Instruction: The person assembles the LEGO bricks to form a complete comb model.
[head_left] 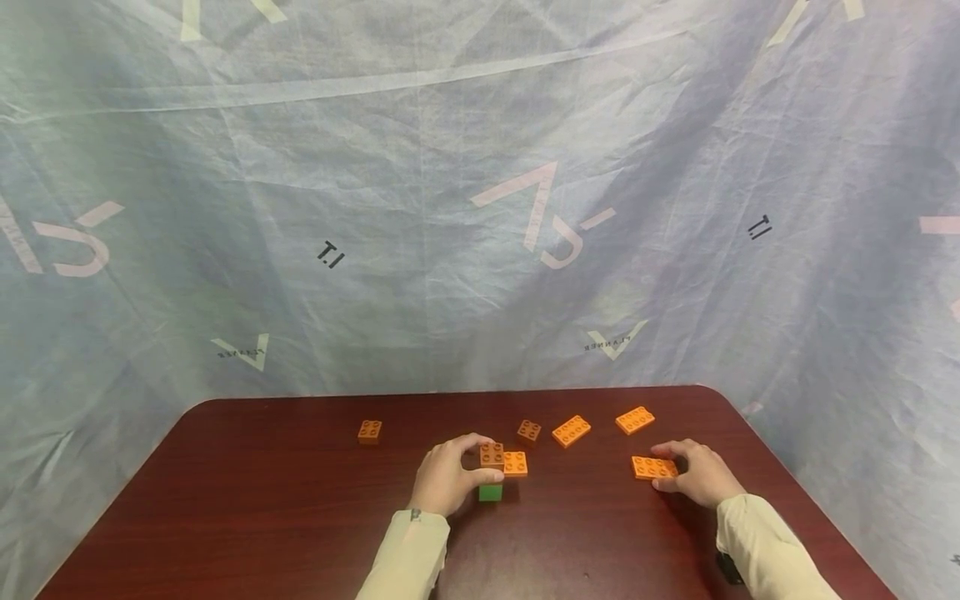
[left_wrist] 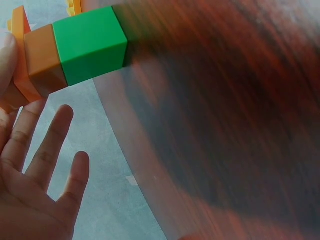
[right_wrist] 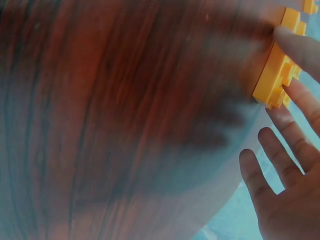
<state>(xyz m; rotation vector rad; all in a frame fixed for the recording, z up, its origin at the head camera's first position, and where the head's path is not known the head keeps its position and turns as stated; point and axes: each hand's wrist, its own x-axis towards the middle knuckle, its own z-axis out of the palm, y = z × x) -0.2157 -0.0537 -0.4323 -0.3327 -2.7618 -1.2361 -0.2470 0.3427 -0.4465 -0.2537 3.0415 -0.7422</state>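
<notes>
My left hand (head_left: 446, 477) pinches the upper part of a stack of toy building bricks between thumb and fingers. The stack has a green block (left_wrist: 91, 46) at the bottom and a brown brick (left_wrist: 46, 57) above it. Over these lies an orange plate (head_left: 516, 463) that juts out to the right, topped by another brown brick (head_left: 491, 453). On the right side of the table, my right hand (head_left: 703, 475) pinches a separate orange studded plate (head_left: 651, 467) across its sides; the right wrist view shows that plate (right_wrist: 272, 75) at the thumb and index fingertips.
Two more orange plates (head_left: 572, 431) (head_left: 635, 420) lie towards the back right of the dark red wooden table (head_left: 262, 500). One loose brown brick (head_left: 528, 430) is behind the stack, another brown brick (head_left: 370, 432) at the back left. A printed grey cloth (head_left: 427, 317) hangs behind the table.
</notes>
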